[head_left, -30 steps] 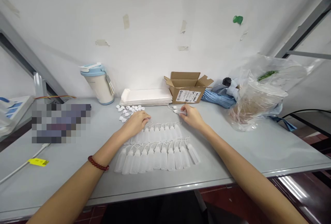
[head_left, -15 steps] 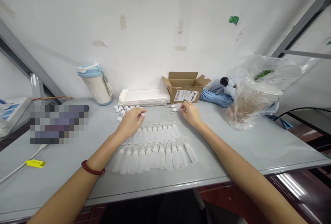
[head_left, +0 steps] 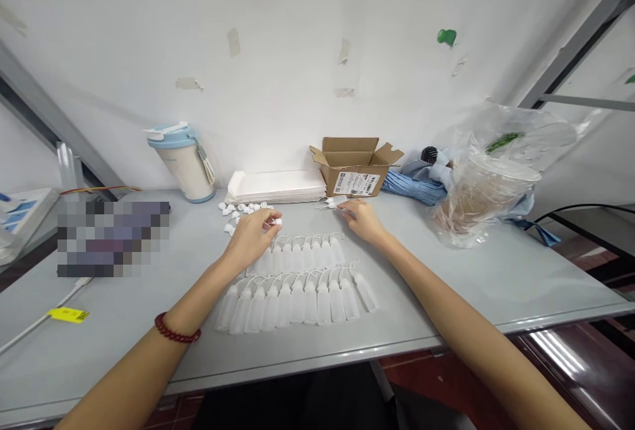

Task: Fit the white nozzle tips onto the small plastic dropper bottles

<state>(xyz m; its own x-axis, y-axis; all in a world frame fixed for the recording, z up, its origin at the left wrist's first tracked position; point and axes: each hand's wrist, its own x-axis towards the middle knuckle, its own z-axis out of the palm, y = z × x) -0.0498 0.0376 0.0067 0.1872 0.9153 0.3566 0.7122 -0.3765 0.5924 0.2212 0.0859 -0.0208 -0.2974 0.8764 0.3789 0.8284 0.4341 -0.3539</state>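
Observation:
Between the thumb and fingers of my left hand (head_left: 252, 235) is a small white cap (head_left: 278, 221). Just behind that hand lie several more loose white caps (head_left: 243, 208). My right hand (head_left: 364, 219) has its fingertips closed on the end of a small translucent squeeze bottle (head_left: 338, 201), whose thin curved tube points left. Two rows of similar bottles lie in front of my hands: a back row (head_left: 297, 258), partly covered by my left hand, and a front row (head_left: 296, 304). Their tubes lean toward the back.
Along the wall stand a cream and blue tumbler (head_left: 181, 165), a white stack of flat packets (head_left: 278, 186) and an open cardboard box (head_left: 358, 182). Blue cloth (head_left: 414, 186) and a clear plastic bag (head_left: 476, 205) lie at right. A cable with a yellow tag (head_left: 68, 315) crosses the left side.
My right hand has shifted slightly left and now has a bottle at its fingertips. The cap in my left hand shows more clearly. The bottle rows have stayed in place.

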